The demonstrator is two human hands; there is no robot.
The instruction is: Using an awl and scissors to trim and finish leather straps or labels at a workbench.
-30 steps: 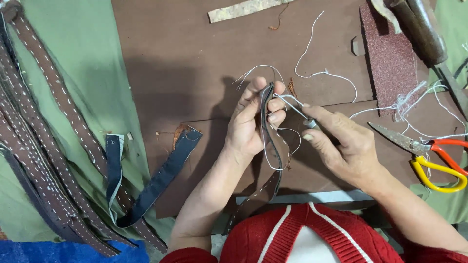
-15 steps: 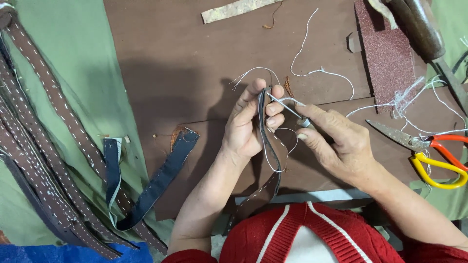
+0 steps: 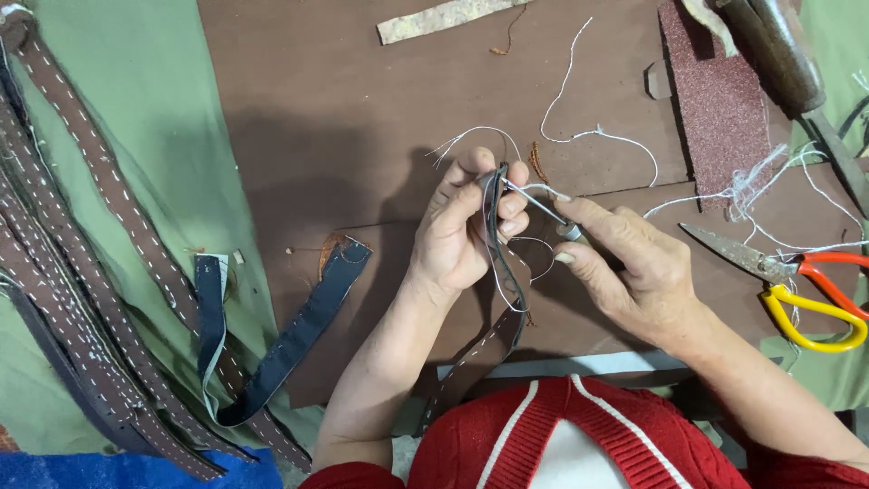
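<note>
My left hand (image 3: 462, 231) pinches a dark leather strap (image 3: 501, 290) upright near its top end; the strap hangs down toward my red sweater and shows white stitching. My right hand (image 3: 634, 272) grips a metal-tipped awl or needle tool (image 3: 543, 208) whose point meets the strap at my left fingertips. White thread (image 3: 507, 272) loops from the strap between both hands.
Scissors with red and yellow handles (image 3: 797, 281) lie at the right. Loose white thread (image 3: 588, 136), a sandpaper sheet (image 3: 715, 100) and a wooden-handled tool (image 3: 778, 54) sit beyond. A blue strap (image 3: 272, 353) and several stitched brown straps (image 3: 81, 272) lie on green cloth at left.
Both hands have shifted slightly up and left with the strap. The tool tip has stayed against the strap's top, and the thread loop has moved a little.
</note>
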